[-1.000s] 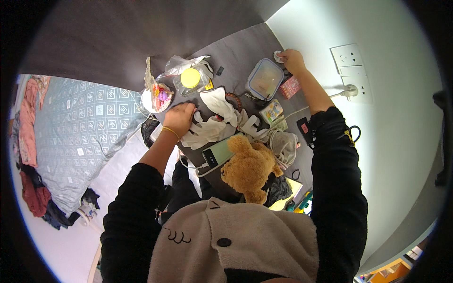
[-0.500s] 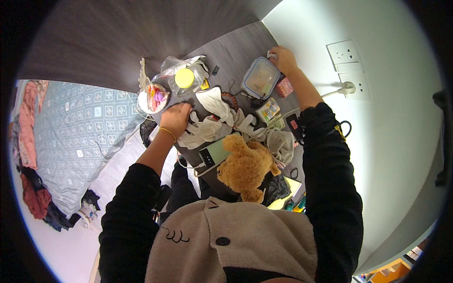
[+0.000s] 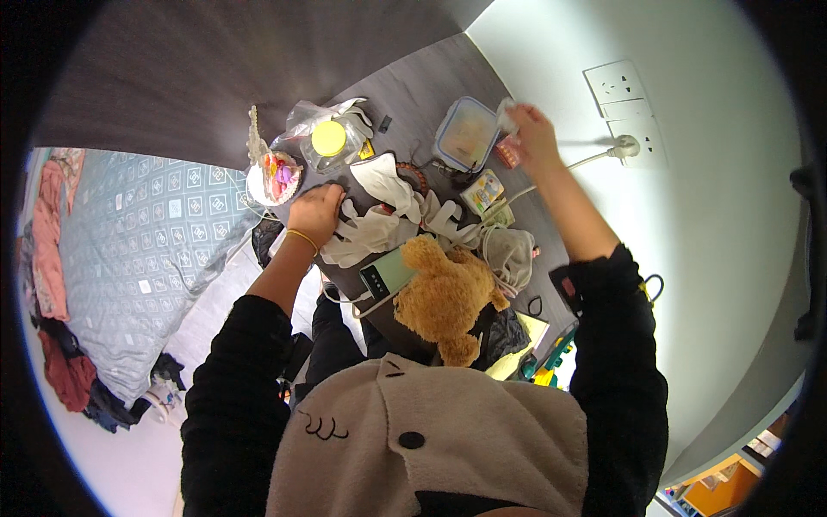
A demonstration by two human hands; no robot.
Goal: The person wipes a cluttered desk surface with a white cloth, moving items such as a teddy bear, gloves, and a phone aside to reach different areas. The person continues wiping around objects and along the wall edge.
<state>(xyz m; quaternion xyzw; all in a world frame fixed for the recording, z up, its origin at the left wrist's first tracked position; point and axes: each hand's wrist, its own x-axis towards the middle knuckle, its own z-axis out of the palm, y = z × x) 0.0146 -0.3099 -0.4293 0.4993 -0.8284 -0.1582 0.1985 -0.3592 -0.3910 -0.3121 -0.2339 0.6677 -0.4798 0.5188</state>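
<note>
My right hand, slightly blurred, is closed on a white tissue above the far right of the desk. It is beside a clear food container with a blue rim and a small red box. My left hand rests at the desk's left edge with its fingers curled in; whatever may be in them is hidden. White gloves lie just right of it. Beyond it stand a white-rimmed dish of colourful small items and a clear jar with a yellow lid.
A teddy bear lies near me, beside a phone with a white cable. A plug sits in the wall socket on the right. Cards, a beaded bracelet and a cloth pouch are on the desk. A bed is left.
My right hand has moved right and nearer to me with the tissue, from behind the food container to above the red box. My left hand stays at the desk edge.
</note>
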